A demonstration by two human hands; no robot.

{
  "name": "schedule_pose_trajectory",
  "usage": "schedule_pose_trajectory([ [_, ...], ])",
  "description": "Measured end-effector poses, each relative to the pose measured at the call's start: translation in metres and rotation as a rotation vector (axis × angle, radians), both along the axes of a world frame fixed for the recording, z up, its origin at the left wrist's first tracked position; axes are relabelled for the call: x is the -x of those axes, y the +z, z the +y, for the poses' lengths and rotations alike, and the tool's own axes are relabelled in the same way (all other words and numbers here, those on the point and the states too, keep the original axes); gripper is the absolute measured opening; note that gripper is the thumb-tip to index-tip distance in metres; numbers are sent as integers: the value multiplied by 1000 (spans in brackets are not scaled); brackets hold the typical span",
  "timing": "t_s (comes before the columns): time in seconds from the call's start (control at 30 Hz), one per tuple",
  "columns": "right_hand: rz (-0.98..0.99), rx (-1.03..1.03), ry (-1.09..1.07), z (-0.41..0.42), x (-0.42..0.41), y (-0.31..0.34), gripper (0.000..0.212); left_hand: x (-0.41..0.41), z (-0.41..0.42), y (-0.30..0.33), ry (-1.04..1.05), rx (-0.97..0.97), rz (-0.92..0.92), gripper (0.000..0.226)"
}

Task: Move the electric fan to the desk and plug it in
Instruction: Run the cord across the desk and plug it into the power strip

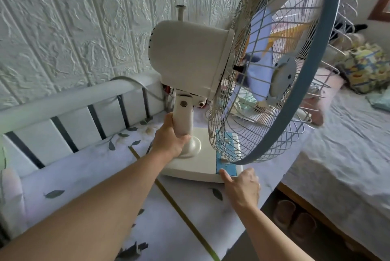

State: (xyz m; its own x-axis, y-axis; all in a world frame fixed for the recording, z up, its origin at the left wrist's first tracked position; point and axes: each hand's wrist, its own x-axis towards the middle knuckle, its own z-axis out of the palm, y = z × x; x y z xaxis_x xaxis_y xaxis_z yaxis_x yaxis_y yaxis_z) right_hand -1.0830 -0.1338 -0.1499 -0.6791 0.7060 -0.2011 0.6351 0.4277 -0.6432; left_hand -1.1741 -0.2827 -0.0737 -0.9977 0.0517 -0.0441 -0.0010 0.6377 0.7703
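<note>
A cream electric fan (190, 56) with a blue-rimmed wire cage and blue blades stands on a cushioned seat, cage facing right. My left hand (171, 138) is wrapped around the fan's neck just above the base. My right hand (242, 187) grips the front edge of the fan's base (198, 168), thumb on the blue control panel. A grey cord (135, 81) runs from behind the fan over the bench rail. The plug and the desk are out of sight.
The seat cushion (95, 172) has a leaf print, with a white railed backrest (63, 100) against the textured brick wall. A bed (341, 155) with a patterned pillow stands to the right. Slippers (295, 216) lie on the floor under the bed's edge.
</note>
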Motion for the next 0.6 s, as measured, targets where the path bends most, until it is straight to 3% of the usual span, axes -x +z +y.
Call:
schedule_pose_trajectory([
  [0.13,-49,-4,82,-3,-14,8,60,-14,-7,2,0,62,-66,79],
  [0.23,-40,43,124,-9,-27,21,73,-30,-13,8,5,110,-126,88],
  [0.37,-42,92,195,-19,-48,38,92,-55,-27,20,-5,123,-134,82],
  [0.6,-89,118,268,-50,-81,69,93,-98,-79,27,38,151,-255,80],
])
